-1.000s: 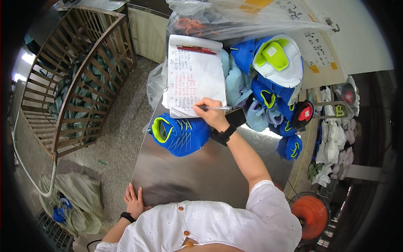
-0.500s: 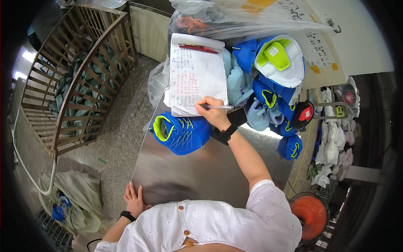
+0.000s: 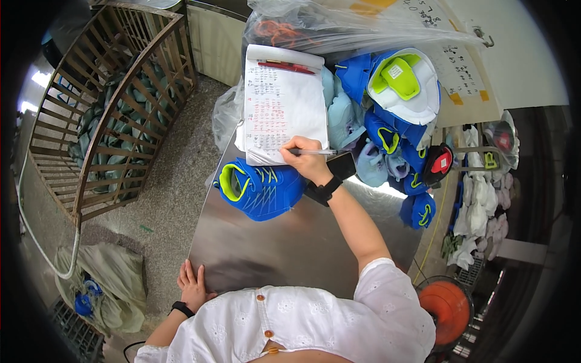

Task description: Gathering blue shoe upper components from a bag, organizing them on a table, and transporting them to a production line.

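My right hand (image 3: 307, 158) grips a pen (image 3: 313, 152), its tip on the lower part of a white notepad (image 3: 287, 112) covered in handwritten columns. Two more pens, one of them a red pen (image 3: 286, 66), lie across the top of the pad. Just below the pad, a blue shoe upper (image 3: 263, 190) with a lime-green lining rests on the metal table (image 3: 266, 248). Partly under my right wrist lies a dark flat object (image 3: 339, 168), perhaps a phone. My left hand (image 3: 195, 287) lies flat on the table's near left edge, fingers spread, holding nothing.
Blue and pale-blue shoe uppers (image 3: 387, 130) are heaped right of the pad, under clear plastic sheeting (image 3: 339, 27). A slatted cart (image 3: 91, 151) of dark green pieces stands on the left floor, with a plastic sack (image 3: 115, 284) nearer me. An orange round object (image 3: 445, 311) sits at lower right.
My right hand and pen have shifted very slightly on the pad. My left hand stays on the table edge.
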Available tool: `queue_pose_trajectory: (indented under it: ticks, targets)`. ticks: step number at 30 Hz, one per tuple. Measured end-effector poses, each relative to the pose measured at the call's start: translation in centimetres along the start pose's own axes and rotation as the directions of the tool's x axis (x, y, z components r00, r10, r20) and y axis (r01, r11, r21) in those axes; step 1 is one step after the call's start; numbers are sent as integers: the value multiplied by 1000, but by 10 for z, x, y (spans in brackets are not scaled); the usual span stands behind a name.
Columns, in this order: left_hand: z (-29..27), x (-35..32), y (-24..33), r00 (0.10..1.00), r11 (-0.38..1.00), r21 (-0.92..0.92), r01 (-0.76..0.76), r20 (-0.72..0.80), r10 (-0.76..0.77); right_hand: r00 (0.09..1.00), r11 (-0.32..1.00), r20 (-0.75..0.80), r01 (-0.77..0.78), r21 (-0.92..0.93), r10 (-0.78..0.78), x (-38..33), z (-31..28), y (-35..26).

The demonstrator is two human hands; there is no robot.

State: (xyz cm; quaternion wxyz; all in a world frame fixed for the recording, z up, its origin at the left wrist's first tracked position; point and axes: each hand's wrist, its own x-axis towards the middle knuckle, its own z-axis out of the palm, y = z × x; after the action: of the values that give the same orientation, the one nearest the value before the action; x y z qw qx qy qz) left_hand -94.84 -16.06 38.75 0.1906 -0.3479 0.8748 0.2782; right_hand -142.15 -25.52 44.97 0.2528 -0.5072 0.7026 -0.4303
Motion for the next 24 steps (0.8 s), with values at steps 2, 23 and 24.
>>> queue_pose_trajectory:
  ticks: [2, 23, 24]
  targets:
    - [3, 1, -1, 1000, 1000, 4, -3, 5, 3, 1000, 1000, -13, 10, 10, -10, 0, 0, 0]
    - [0, 1, 1, 1000, 1000, -10, 9, 8, -9, 999, 999, 19, -41, 16, 41, 0, -1, -3]
    - [-2, 2, 2, 1000, 999, -26, 19, 18, -19, 999, 998, -3, -50, 24, 50, -1, 0, -4]
